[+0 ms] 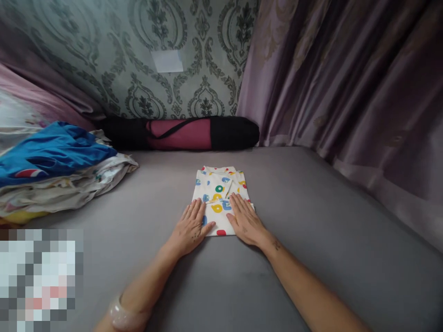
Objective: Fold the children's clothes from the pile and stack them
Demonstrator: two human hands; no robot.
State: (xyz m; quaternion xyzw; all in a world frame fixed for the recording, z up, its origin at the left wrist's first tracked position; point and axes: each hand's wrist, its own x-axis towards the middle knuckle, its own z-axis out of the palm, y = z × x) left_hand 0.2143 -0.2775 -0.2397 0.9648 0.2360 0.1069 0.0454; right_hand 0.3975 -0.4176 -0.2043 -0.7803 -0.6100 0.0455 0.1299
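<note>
At the far left, a blue garment (65, 145) lies crumpled over pale, rumpled clothes (93, 189). The heap looks loose, so a sleeve or forearm brushing it could drag its edge across the grey sheet (155, 184). What lies in the lower left corner is pixelated and cannot be told.

A pale bangle (126, 316) circles the left forearm near the sheet; it could catch loose cloth if the arm sweeps low over the heap. Farther back, a black and maroon bag (183, 134) lies against the patterned wall (204, 55), well beyond the hands and unlikely to interfere.

The left hand (190, 228) is flat, palm down, fingers extended, on the near left edge of the folded white printed shirt (221, 216). The shirt lies on the sheet in the middle, between the hands. Its upper layers meet unevenly across the centre, and pressure dragged outward could spread them or pucker the cloth underneath. Lifted by the top layer alone, the bundle would probably fall open.

The right hand (245, 223) is also flat, on the near right side, apart from the left; neither hand grips anything. Uneven pushing between the two could skew the shirt. At the far right, the purple curtain (311, 78) hangs well away from the hands.
</note>
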